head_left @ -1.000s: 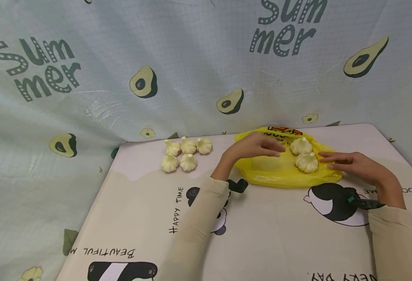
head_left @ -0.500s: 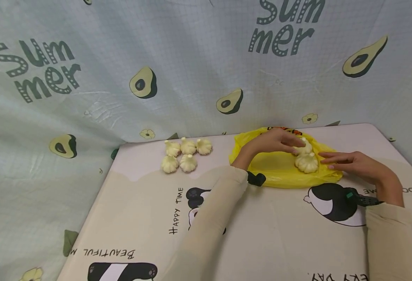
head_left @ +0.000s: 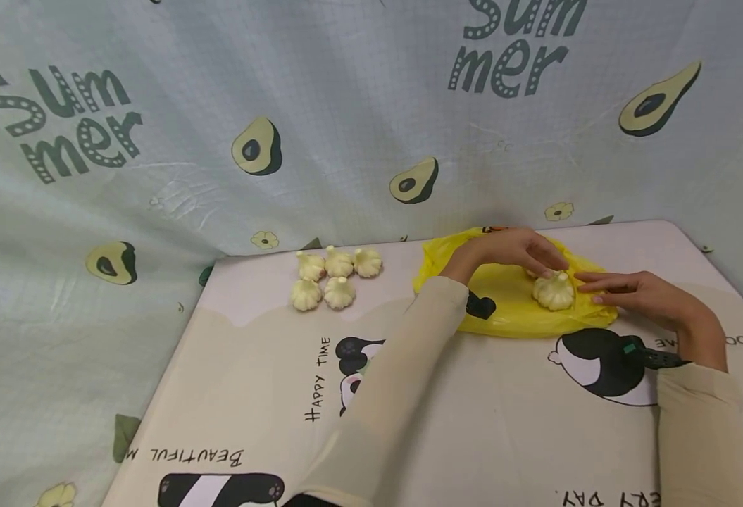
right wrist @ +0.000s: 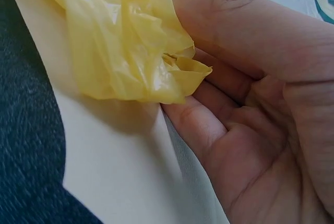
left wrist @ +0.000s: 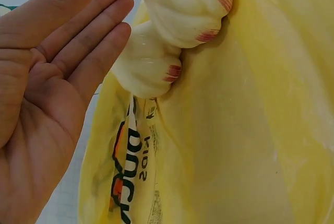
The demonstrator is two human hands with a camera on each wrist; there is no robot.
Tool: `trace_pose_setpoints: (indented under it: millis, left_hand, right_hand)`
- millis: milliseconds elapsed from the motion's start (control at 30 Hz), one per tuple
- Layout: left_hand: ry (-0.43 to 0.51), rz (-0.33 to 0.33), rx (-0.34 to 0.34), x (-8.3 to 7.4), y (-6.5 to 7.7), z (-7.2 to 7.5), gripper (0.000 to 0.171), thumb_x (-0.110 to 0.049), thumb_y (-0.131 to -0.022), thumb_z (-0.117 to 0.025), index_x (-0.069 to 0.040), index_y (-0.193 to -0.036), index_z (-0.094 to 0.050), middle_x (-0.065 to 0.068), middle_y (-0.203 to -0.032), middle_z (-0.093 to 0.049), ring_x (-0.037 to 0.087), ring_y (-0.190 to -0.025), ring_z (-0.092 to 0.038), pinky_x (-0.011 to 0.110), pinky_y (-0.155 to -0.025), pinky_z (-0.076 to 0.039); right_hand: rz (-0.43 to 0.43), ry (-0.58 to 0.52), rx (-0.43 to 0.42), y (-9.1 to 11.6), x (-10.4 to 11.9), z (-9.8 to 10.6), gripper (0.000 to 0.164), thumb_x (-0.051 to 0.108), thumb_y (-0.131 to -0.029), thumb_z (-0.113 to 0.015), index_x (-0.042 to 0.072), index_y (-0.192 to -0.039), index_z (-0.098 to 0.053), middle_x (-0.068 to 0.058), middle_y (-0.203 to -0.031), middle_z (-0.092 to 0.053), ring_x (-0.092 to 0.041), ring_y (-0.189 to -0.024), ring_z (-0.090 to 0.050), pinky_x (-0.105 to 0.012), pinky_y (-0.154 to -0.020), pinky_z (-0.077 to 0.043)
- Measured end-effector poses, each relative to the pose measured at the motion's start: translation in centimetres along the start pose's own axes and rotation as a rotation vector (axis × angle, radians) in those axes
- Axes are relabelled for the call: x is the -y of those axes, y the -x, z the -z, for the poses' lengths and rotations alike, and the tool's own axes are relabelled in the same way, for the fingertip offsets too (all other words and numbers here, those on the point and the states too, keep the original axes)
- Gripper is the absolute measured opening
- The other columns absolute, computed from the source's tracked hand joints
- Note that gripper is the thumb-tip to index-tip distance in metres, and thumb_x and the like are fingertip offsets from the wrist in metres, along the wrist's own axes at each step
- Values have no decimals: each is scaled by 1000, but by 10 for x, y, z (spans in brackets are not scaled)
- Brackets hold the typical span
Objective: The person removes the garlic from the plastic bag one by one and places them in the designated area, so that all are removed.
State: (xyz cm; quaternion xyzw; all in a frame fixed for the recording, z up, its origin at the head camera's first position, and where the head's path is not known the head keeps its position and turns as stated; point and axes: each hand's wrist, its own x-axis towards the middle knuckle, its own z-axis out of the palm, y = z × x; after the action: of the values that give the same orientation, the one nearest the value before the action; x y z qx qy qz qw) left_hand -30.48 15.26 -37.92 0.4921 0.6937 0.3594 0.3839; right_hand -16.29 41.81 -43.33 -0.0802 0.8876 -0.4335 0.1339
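Observation:
A yellow plastic bag (head_left: 517, 320) lies spread on the table with two garlic bulbs on it. The nearer garlic bulb (head_left: 553, 291) shows plainly in the head view; my left hand (head_left: 513, 251) covers most of the other. In the left wrist view, the fingers of that hand are extended beside the garlic bulbs (left wrist: 185, 10), thumb near a stem, no grip visible. My right hand (head_left: 653, 303) is at the bag's right end. The right wrist view shows its thumb and fingers pinching the crumpled yellow plastic (right wrist: 130, 51).
Several more garlic bulbs (head_left: 339, 292) sit in two short rows at the table's back left. A hanging cloth (head_left: 333, 127) printed with avocados rises behind the table (head_left: 485, 422). Printed letters and pandas mark the tabletop.
My left hand has moved right across the bag, from its middle to over the farther garlic bulb, now hiding most of it. My right hand has stayed at the bag's right end.

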Motion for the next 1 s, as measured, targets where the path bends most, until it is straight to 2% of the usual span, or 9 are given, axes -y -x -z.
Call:
trace_pose_setpoints:
  millis: [133, 233, 433, 467, 667, 833, 900, 1000]
  left_hand:
    - [70, -13, -6, 6, -5, -3, 41, -7, -95, -72, -1, -135, -64, 6, -132, -68, 3, -114, -64, 17, -95, -50]
    - [96, -34, -26, 12, -9, -5, 40, -4, -94, -72, 1, -133, -65, 9, -130, -68, 5, -111, -65, 18, -95, -51]
    - [14, -55, -44, 15, -15, -7, 37, -7, -93, -73, -2, -130, -69, 7, -123, -71, 6, -108, -65, 16, -94, -50]
    - [-5, -50, -39, 14, -16, -6, 36, -9, -93, -74, -3, -129, -70, 5, -123, -71, 6, -108, -65, 16, -93, -49]
    - [-86, -37, 16, 5, -26, -1, 33, -13, -94, -74, -6, -126, -73, 0, -122, -72, 5, -109, -64, 15, -93, -49]
    - [-118, -72, 127, -3, -36, 4, 29, -7, -96, -70, 0, -124, -72, 7, -124, -71, 10, -109, -65, 18, -94, -50]
    - [-138, -73, 173, -6, -40, 6, 28, -5, -97, -68, 1, -124, -72, 8, -123, -72, 11, -109, -66, 18, -95, -50]
    - [-169, -70, 227, -12, -46, 8, 29, -3, -98, -66, 2, -125, -70, 9, -125, -71, 12, -112, -66, 17, -96, -49]
  right_hand:
    - [15, 13, -3, -1, 0, 0, 36, 22, -100, -66, 4, -132, -68, 34, -132, -49, -46, -148, -24, -76, -110, -20]
    - [15, 7, -6, -2, 0, 0, 36, 20, -99, -67, 3, -131, -68, 36, -129, -49, -52, -146, -23, -77, -109, -19]
    - [11, 24, -10, -2, -1, 2, 37, 19, -100, -67, 3, -132, -67, 37, -128, -48, -53, -145, -24, -75, -110, -20]
    - [9, 44, -12, -2, -1, 3, 37, 20, -100, -66, 5, -133, -67, 37, -128, -48, -50, -145, -27, -72, -112, -22]
    - [-8, 52, -14, -3, -1, 6, 37, 23, -100, -66, 6, -134, -67, 39, -125, -47, -48, -142, -31, -68, -112, -27]
    - [-16, 1, 0, -5, 0, 6, 40, 21, -99, -67, 0, -133, -65, 40, -120, -48, -53, -142, -27, -76, -107, -24]
    - [-24, 3, -2, -5, 0, 6, 41, 22, -99, -68, 0, -133, -65, 39, -120, -51, -45, -143, -31, -76, -107, -24]
    - [-24, -1, -10, -4, 0, 4, 40, 22, -99, -68, 1, -133, -66, 36, -121, -55, -15, -138, -38, -76, -107, -24]
